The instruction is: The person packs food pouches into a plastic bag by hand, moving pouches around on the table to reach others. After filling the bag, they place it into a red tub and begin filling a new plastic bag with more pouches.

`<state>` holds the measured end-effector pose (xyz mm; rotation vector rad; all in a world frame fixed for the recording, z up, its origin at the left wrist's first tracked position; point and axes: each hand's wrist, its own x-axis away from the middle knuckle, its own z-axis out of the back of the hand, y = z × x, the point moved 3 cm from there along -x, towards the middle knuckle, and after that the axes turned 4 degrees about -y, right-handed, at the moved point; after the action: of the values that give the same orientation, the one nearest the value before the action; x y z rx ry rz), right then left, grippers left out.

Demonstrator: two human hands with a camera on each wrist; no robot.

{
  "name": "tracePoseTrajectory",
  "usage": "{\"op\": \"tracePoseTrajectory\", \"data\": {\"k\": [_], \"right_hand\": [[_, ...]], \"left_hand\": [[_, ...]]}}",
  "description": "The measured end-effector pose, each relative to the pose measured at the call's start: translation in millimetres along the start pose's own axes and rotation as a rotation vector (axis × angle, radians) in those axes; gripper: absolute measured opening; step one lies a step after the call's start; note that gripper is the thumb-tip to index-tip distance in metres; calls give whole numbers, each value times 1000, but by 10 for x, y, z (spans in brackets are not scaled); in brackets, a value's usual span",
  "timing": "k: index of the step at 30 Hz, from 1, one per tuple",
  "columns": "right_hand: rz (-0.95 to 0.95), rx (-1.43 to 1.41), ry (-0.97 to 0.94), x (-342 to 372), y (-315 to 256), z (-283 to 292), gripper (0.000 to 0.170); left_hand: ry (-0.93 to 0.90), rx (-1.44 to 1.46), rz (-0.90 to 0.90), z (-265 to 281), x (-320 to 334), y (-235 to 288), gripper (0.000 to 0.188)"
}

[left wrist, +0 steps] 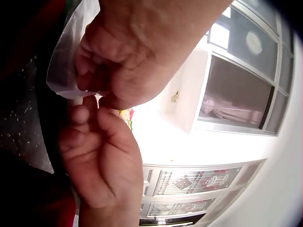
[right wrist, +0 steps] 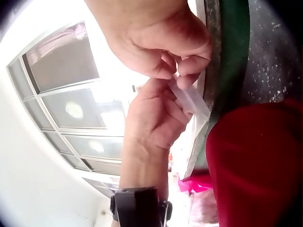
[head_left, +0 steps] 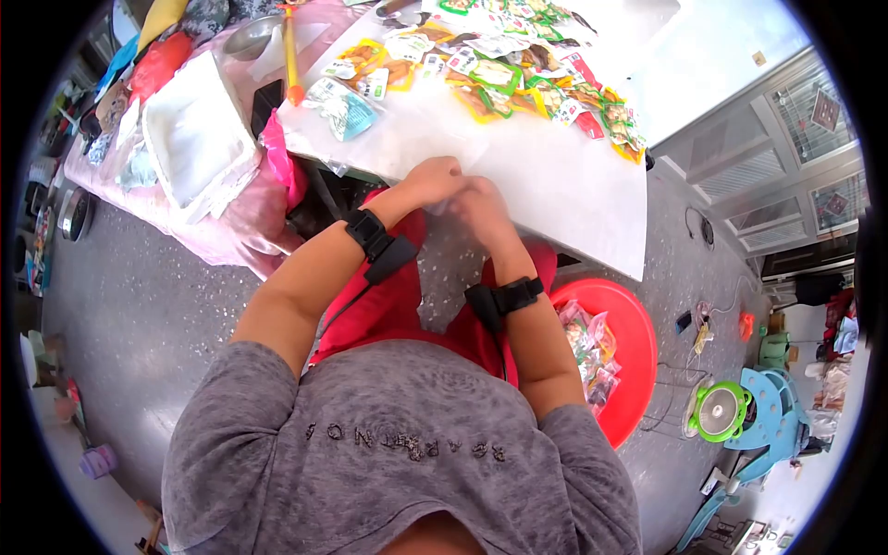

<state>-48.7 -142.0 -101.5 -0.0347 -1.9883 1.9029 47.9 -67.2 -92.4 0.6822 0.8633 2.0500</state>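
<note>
A clear plastic bag (left wrist: pixel 64 71) hangs between both hands at the table's front edge. My left hand (head_left: pixel 433 181) grips it with curled fingers; in the right wrist view the bag (right wrist: pixel 193 105) juts out beside the left hand (right wrist: pixel 158 116). Close against it, my right hand (head_left: pixel 483 215) pinches the bag's edge between thumb and fingers. From the left wrist view, the right hand (left wrist: pixel 102 158) shows palm up, its fingertips meeting those of the left hand (left wrist: pixel 128 56). The bag's gripped part is hidden by the fingers.
Several food packets (head_left: pixel 499 74) lie across the back of the white table (head_left: pixel 573 199). A blue-and-white packet (head_left: pixel 339 109) is nearer the left. On the pink-covered table stands a white tray (head_left: pixel 197 134). A red basin (head_left: pixel 634 356) with packets sits on the floor at right.
</note>
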Motion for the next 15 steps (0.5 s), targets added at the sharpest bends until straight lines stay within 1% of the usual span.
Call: {"op": "tracePoseTrajectory", "data": {"k": [3, 6, 9, 12, 15], "right_hand": [[-25, -50, 85, 15, -71, 3, 23], [4, -69, 106, -47, -45, 56, 26], [23, -94, 121, -85, -21, 68, 28], [-17, -49, 123, -43, -83, 81, 24], [13, -64, 128, -68, -39, 109, 21]], "left_hand": [[98, 70, -88, -48, -57, -105, 22], [56, 223, -73, -56, -44, -108, 19], [-24, 263, -26, -69, -53, -110, 15], [-33, 320, -21, -92, -63, -110, 22], [-119, 341, 22, -66, -61, -75, 11]]}}
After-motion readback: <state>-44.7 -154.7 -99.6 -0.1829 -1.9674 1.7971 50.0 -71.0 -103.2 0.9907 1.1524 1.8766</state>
